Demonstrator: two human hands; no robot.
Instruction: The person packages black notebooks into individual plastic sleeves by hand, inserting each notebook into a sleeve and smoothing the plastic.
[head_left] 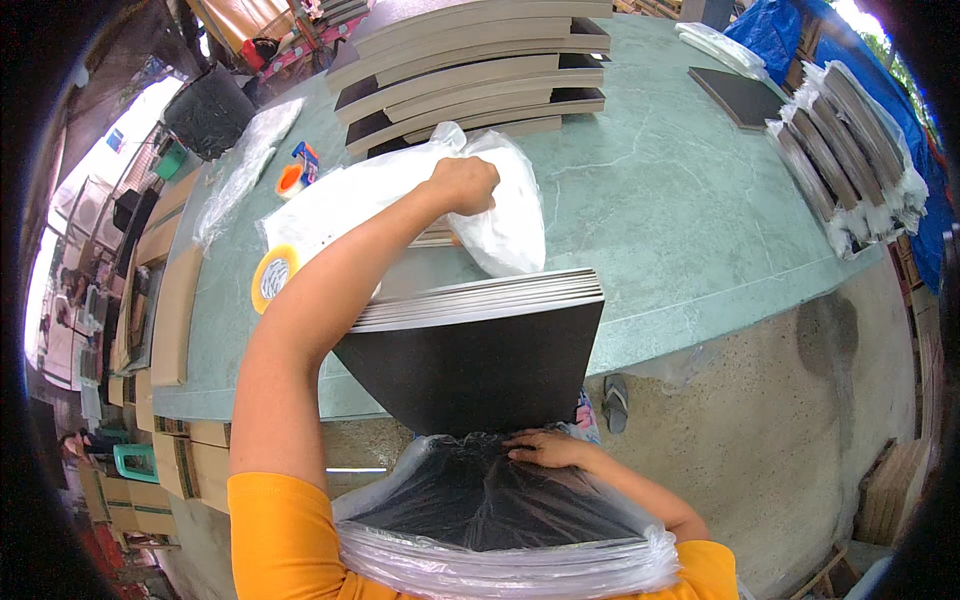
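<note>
My left hand [468,186] reaches over the table, its fingers closed on a bunched white plastic bag [505,220]. In front of me a stack of black boards [480,360] stands tilted at the table's near edge, its pale layered edges upward. Closer to my body is a black stack covered in clear plastic wrap [490,510], gathered along its sides. My right hand [548,448] lies on the upper edge of that wrap, fingers stretched out and fairly flat, near the foot of the bare black board.
A tall stack of boards [480,75] sits at the table's far side. Tape rolls [272,280] lie at left. At right are plastic-wrapped bundles [850,150] and a flat dark board [735,97]. Cardboard boxes [175,320] line the left side; a slipper [615,403] is below.
</note>
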